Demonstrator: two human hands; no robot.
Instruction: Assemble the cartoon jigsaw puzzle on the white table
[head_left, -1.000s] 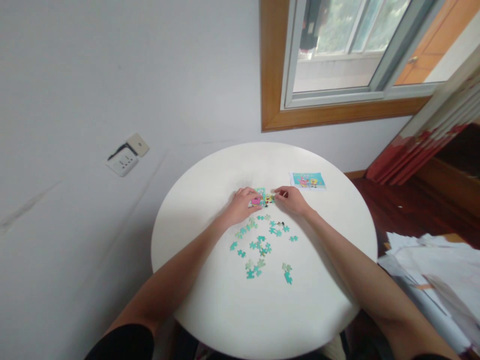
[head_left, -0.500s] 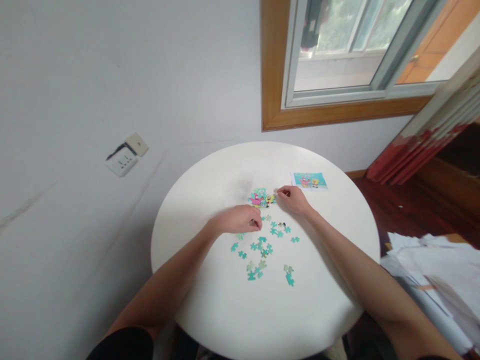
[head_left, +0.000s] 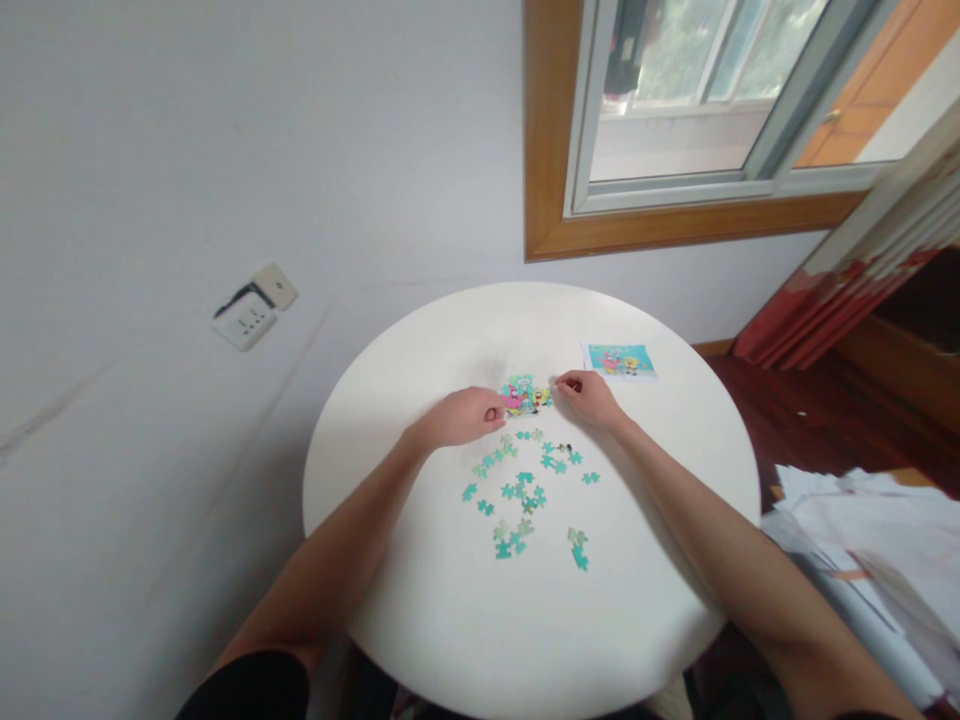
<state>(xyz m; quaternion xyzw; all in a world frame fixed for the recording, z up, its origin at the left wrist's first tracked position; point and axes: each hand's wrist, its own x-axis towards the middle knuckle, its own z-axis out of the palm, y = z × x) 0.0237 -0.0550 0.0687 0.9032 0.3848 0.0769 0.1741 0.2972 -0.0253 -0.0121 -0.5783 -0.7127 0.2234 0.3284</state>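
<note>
A partly joined jigsaw puzzle (head_left: 523, 396) with pink, yellow and teal cartoon figures lies flat beyond the middle of the round white table (head_left: 450, 620). Beside its left edge is my left hand (head_left: 474, 414), fingers curled closed; its fingertips hide whatever may be in them. At the puzzle's right edge my right hand (head_left: 585, 394) pinches a small pale jigsaw piece (head_left: 554, 383) between thumb and fingers. Nearer to me, several loose teal and pale green jigsaw pieces (head_left: 521, 492) are scattered over the tabletop.
A picture card (head_left: 621, 361) with the same cartoon figures lies at the table's back right. The wall (head_left: 390, 150) and a window (head_left: 675, 120) stand behind the table. A stack of papers (head_left: 870, 550) is to the right, below a red and white curtain (head_left: 825, 300).
My left hand has moved away from me and left, from over the loose pieces to the puzzle's left edge, uncovering several pieces. My right hand stays almost where it was.
</note>
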